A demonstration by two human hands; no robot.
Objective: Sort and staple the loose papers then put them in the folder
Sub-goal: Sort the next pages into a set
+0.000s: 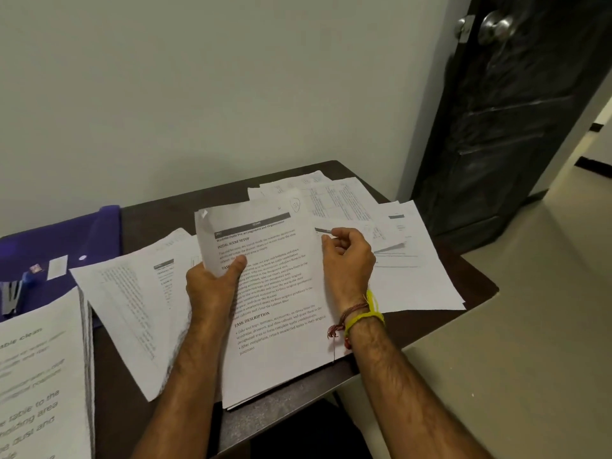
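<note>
A dark desk (477, 283) is set against a pale wall (198, 94), with a black door (506, 127) and its metal knob (495, 26) seen beyond the desk's far right corner. Loose papers (414, 260) are scattered over the desk. A printed sheaf (281, 293) is held at the desk's near edge, its long axis running from that edge toward the wall, its heading end pointing to the wall. Its left margin is gripped by the left hand (212, 283), thumb on top, the upper left corner curling up. A sheet edge at the sheaf's right is pinched by the right hand (347, 256). A purple folder (66, 243) lies open at the desk's far left, with a stapler (11, 298) on it. A thick paper stack (43, 376) lies at the desk's near left.
</note>
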